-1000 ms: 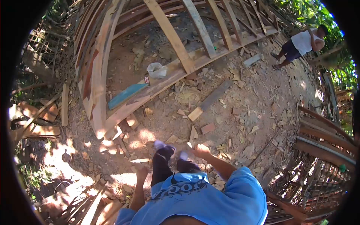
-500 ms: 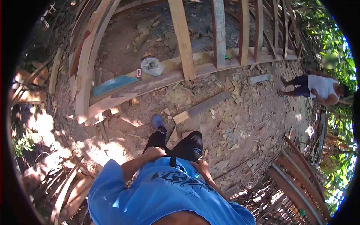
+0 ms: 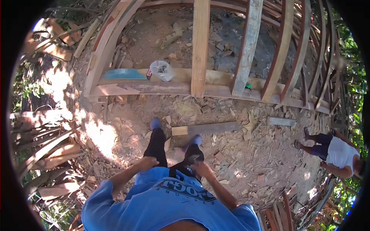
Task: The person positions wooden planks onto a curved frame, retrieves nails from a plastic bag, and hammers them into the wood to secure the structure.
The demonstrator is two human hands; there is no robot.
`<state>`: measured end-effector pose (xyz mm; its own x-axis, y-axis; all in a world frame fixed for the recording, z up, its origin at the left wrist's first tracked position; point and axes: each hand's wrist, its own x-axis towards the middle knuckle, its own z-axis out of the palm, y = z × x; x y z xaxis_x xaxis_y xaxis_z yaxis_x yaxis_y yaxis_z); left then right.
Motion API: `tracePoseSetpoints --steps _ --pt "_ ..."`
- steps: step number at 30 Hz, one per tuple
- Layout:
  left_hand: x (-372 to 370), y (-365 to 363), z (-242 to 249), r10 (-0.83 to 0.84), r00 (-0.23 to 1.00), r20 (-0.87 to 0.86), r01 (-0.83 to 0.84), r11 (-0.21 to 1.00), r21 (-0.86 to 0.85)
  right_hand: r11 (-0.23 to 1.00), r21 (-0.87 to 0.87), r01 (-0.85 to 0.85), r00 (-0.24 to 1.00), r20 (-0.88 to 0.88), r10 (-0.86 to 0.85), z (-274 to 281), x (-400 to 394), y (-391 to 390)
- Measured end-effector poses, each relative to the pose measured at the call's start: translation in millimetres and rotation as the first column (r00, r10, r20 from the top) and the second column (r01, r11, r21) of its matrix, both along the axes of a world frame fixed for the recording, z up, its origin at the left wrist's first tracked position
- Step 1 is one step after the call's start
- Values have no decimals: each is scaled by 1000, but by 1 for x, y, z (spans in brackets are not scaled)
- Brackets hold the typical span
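Observation:
My left hand (image 3: pixel 147 163) is closed in a loose fist in front of my waist, at the hem of the blue T-shirt (image 3: pixel 169 204). What it holds, if anything, is hidden. My right hand (image 3: pixel 202 169) is closed over my right thigh, beside the black trousers (image 3: pixel 156 148). A small dark shape (image 3: pixel 195 158) shows at its fingers, too blurred to name. Ahead of my feet a wooden board (image 3: pixel 210 129) lies on the ground, pale at its left end. Both hands are apart from it.
A large wooden frame with upright ribs (image 3: pixel 200 46) stands ahead. On its bottom beam (image 3: pixel 154 88) are a clear plastic bag (image 3: pixel 162 70), a small red packet (image 3: pixel 149 74) and a blue-painted piece (image 3: pixel 123 74). Another person (image 3: pixel 341 154) stands right. Scrap wood (image 3: pixel 58 156) lies left.
My view has turned, so the frame and other person sit differently in it. My right foot has come into view. My right hand has moved forward from my waist; the left remains near it.

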<state>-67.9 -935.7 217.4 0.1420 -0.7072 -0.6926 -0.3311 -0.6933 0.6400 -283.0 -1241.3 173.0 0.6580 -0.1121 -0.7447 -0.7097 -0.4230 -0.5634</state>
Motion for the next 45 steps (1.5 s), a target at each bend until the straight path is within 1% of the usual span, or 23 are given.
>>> tracePoseSetpoints --steps 1,2,5,8,9,10,12,13,14,15,17,19,22,23,25,29,31,33,35,37,41,43,45 --pt "-19 12 5 -47 998 45 54 987 -149 977 -187 -100 990 84 117 -30 3 -18" --pt "-43 25 10 -82 993 88 105 948 -300 980 -199 -28 991 122 53 -19 24 -40" --pt "-66 25 22 -156 979 131 179 966 -184 982 -62 180 969 184 -167 43 93 -116" --pt "-47 -34 -7 302 920 -251 -268 950 161 867 -420 269 948 273 -162 -35 106 -160" --pt "-27 -74 -24 646 726 -237 -494 728 476 844 -437 312 928 331 -171 -67 117 -175" --pt "-12 -89 -81 605 773 -192 -572 795 201 818 -457 348 908 382 -173 -104 131 -194" --pt "31 -151 -159 766 604 -221 -780 625 35 795 -432 426 854 483 -195 -179 154 -229" --pt "60 -178 -207 775 610 -166 -791 605 -85 793 -382 474 809 544 -222 -213 173 -245" --pt "94 -209 -236 715 699 10 -645 637 -422 799 -396 453 817 542 -194 -231 197 -262" --pt "126 -242 -258 861 470 -197 -852 384 -355 800 -405 442 821 542 -179 -248 212 -271" --pt "184 -291 -292 815 316 -485 -887 74 -456 783 -413 465 757 645 -110 -285 232 -287" --pt "223 -337 -294 800 158 -578 -859 -177 -481 707 -505 495 645 759 91 -305 247 -297" --pt "267 -368 -321 736 136 -663 -807 -306 -506 654 -600 461 696 702 154 -320 249 -302" --pt "277 -376 -318 753 155 -639 -794 -290 -535 631 -596 497 622 751 221 -330 248 -304" --pt "273 -382 -322 807 164 -567 -797 -231 -558 601 -645 472 634 722 277 -328 246 -301" --pt "264 -401 -341 826 77 -559 -772 -305 -557 532 -732 425 693 641 329 -337 240 -309" --pt "270 -405 -355 931 103 -350 -700 -182 -690 482 -770 417 699 611 371 -333 240 -311" --pt "297 -422 -389 974 30 -225 -650 -152 -745 559 -551 619 404 834 375 -338 261 -304" --pt "291 -423 -381 962 98 -255 -674 -124 -728 786 -161 597 371 924 -92 -287 293 -251" --pt "286 -425 -392 933 98 -347 -714 -177 -677 819 -48 571 286 947 -144 -295 338 -223" --pt "271 -418 -378 828 200 -524 -804 -167 -571 826 142 546 293 891 -347 -307 391 -200" --pt "265 -415 -358 868 269 -417 -755 -79 -651 839 182 514 340 855 -393 -310 390 -199" --pt "264 -415 -367 923 298 -245 -699 36 -714 852 262 454 298 857 -422 -306 386 -201"
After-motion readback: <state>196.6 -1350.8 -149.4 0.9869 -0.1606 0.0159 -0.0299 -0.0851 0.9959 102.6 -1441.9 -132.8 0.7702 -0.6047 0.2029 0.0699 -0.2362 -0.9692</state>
